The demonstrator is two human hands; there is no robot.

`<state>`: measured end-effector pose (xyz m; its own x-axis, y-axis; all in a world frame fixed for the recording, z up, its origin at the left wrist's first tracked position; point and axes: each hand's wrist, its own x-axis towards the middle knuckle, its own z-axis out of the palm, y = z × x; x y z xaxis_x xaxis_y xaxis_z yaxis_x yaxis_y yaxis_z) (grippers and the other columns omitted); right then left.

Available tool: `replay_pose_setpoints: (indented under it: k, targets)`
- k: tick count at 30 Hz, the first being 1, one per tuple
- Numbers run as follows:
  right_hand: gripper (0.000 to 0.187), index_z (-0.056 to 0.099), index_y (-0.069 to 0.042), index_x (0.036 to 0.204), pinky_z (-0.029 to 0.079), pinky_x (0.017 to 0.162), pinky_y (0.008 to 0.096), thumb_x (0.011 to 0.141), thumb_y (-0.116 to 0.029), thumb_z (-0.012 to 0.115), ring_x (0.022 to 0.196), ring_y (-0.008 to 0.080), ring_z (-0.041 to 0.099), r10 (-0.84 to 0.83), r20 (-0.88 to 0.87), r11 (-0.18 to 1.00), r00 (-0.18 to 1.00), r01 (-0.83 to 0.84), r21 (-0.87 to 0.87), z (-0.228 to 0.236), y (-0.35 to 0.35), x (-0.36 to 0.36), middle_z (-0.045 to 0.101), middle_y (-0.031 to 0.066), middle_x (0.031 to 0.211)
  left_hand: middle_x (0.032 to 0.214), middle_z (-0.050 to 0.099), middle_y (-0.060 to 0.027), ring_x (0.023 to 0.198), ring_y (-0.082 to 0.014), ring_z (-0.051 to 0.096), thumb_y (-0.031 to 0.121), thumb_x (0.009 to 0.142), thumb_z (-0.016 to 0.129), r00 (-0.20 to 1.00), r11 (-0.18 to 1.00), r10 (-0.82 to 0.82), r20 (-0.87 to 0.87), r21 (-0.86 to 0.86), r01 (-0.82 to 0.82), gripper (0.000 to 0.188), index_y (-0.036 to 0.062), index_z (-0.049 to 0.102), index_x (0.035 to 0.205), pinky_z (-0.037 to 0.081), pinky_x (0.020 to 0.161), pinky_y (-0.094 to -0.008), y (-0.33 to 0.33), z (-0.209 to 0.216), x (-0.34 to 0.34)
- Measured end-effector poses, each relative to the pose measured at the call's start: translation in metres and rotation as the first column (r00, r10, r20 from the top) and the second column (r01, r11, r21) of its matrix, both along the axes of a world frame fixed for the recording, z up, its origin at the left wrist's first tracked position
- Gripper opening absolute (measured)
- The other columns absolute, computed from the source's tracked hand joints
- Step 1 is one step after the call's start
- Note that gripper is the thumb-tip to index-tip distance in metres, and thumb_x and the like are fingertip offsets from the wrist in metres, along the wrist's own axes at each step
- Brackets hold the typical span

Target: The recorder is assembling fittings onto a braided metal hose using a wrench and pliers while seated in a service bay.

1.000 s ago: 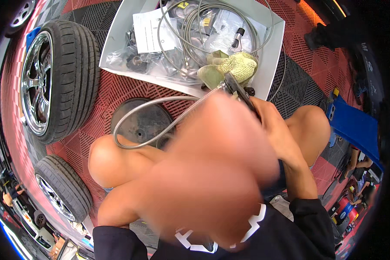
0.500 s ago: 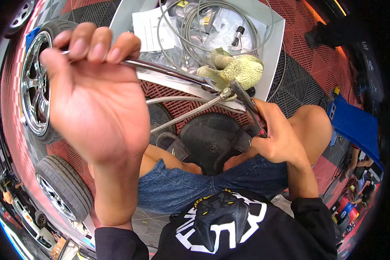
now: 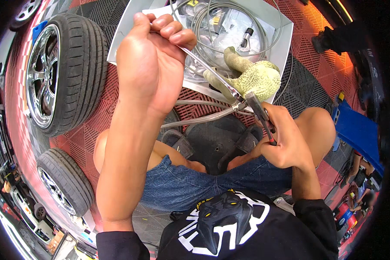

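My left hand is raised palm up, fingers curled round one end of a long chrome wrench. That wrench slants down to the right, and its far end meets a metal fitting on a braided steel hose. On the right, my right hand is closed round pliers with red and black handles. The pliers' head is at the fitting, but I cannot tell whether the jaws touch it. Just beyond lies a fuzzy yellow-green cloth, over the near edge of a white bin.
Coiled grey hose, plastic bags and a tool with a black knob lie in the bin. Two tyred wheels, one large and one smaller, stand at left. A blue panel is at right.
My left hand has swung to the right, turning the wrench steeper and bringing its end onto the fitting. My right hand keeps its hold on the pliers. The view has shifted slightly.
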<state>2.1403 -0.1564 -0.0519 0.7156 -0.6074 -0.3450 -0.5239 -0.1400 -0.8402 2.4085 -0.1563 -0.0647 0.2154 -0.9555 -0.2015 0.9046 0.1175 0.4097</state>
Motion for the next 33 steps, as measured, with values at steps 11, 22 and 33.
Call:
replay_pose_setpoints:
  k: [11, 22, 33]
  targets:
    - [0.050, 0.052, 0.009, 0.099, 0.041, 0.064, 0.0417, 0.052, -0.007, 0.057, 0.067, 0.0386, 0.049, -0.016, 0.085, 0.993, 0.996, 0.026, -0.113, 0.003, 0.004, 0.005, 0.045, 0.0185, 0.071, 0.086, 0.041, -0.0027, 0.073, -0.0125, 0.039, 0.012, 0.104, 0.038, 0.993, 0.992, -0.002, 0.122, 0.127, -0.013, 0.008, 0.0101, 0.037, 0.097, 0.039, 0.062, -0.0306, -0.003, -0.003, -0.024]
    - [0.039, 0.052, 0.009, 0.092, 0.041, 0.061, 0.0409, 0.056, -0.005, 0.056, 0.063, 0.0371, 0.047, -0.127, -0.011, 0.989, 0.992, 0.128, 0.074, -0.008, 0.002, 0.005, 0.046, 0.0203, 0.068, 0.088, 0.039, -0.0003, 0.078, -0.0129, 0.036, 0.012, 0.104, 0.040, 0.875, 0.963, 0.220, 0.430, -0.238, -0.125, 0.009, 0.0185, 0.046, 0.105, 0.036, 0.065, -0.0280, 0.017, 0.025, -0.038]
    - [0.025, 0.055, 0.006, 0.085, 0.040, 0.058, 0.0347, 0.062, -0.004, 0.057, 0.063, 0.0178, 0.045, -0.329, -0.011, 0.920, 0.944, 0.323, 0.221, -0.009, 0.001, 0.023, 0.047, 0.0086, 0.065, 0.080, 0.047, -0.0020, 0.071, -0.0243, 0.048, 0.007, 0.061, 0.066, 0.128, 0.758, 0.542, 0.831, -0.549, 0.353, 0.028, 0.0144, 0.052, 0.083, 0.038, 0.076, -0.0400, 0.058, -0.002, -0.104]
